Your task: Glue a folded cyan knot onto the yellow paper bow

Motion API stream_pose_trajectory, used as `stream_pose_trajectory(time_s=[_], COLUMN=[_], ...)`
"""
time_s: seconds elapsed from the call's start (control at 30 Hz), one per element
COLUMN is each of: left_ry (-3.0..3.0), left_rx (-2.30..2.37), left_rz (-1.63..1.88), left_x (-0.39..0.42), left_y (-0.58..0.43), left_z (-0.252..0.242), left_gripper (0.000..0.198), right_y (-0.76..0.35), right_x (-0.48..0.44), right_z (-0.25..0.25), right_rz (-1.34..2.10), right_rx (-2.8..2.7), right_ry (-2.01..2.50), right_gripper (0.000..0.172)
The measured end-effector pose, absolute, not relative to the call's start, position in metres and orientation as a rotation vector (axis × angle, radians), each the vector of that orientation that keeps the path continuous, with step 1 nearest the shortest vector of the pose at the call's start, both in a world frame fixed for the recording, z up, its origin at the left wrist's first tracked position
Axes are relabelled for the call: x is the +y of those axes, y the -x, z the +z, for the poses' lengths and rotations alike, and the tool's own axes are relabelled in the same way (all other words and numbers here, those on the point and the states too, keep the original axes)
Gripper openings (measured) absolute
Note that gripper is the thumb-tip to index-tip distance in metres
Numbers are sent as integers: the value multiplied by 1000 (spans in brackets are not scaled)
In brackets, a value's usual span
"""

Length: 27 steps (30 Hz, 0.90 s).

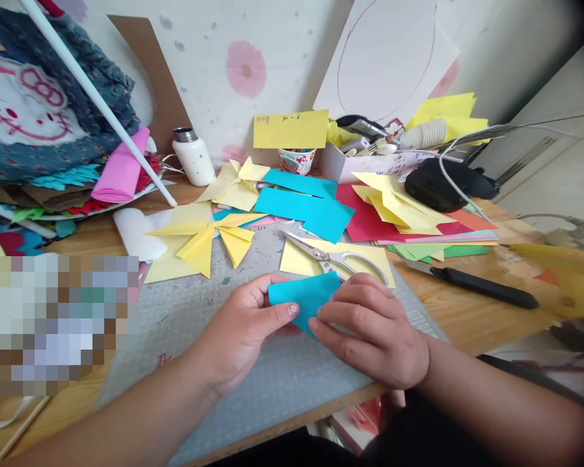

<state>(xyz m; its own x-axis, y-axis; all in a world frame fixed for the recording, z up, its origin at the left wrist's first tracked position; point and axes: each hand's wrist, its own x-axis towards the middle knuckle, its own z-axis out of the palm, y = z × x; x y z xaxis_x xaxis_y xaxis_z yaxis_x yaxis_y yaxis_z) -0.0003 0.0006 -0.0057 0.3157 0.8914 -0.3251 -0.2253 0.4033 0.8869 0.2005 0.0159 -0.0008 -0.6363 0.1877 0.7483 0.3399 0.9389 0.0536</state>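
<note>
A small blue sheet of paper [299, 295] is held above the grey cutting mat [185, 331]. My left hand [253, 314] pinches its left side, thumb on top. The fingers of my right hand [370, 324] are closed on its right side and lower edge. Just beyond lie scissors [328, 254] on a pale yellow paper piece [296, 256]. Larger blue strips [306, 211] rest farther back. Cut and folded yellow paper shapes [211, 243] lie to the left on the mat.
A black-handled knife [486, 287] lies at the right, near stacked coloured paper [370, 217]. Behind stand a white bottle [193, 155], a paper cup [296, 161] and a box of tools [365, 165]. A denim bag [87, 97] occupies the back left. A yellow glue gun [559, 275] sits at the right edge.
</note>
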Motion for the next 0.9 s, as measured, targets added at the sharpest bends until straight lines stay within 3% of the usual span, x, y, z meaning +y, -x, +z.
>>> stream_pose_trajectory(time_s=[0.33,0.67,0.9], left_ry=[-865,-953,-1013], left_rx=[1062,1102,1099], left_rz=[802,875,875], left_x=[0,-5,-7], left_y=[-2,-5,-5], left_z=[-8,-10,-9], left_gripper=[38,30,25], right_y=[-201,-200,-198], right_x=[2,1,2], right_z=[-12,-15,-20], right_rz=[-241,-276,-124], right_rx=[-2347,-2357,-2182], right_ry=[331,375,574], right_gripper=[8,17,13])
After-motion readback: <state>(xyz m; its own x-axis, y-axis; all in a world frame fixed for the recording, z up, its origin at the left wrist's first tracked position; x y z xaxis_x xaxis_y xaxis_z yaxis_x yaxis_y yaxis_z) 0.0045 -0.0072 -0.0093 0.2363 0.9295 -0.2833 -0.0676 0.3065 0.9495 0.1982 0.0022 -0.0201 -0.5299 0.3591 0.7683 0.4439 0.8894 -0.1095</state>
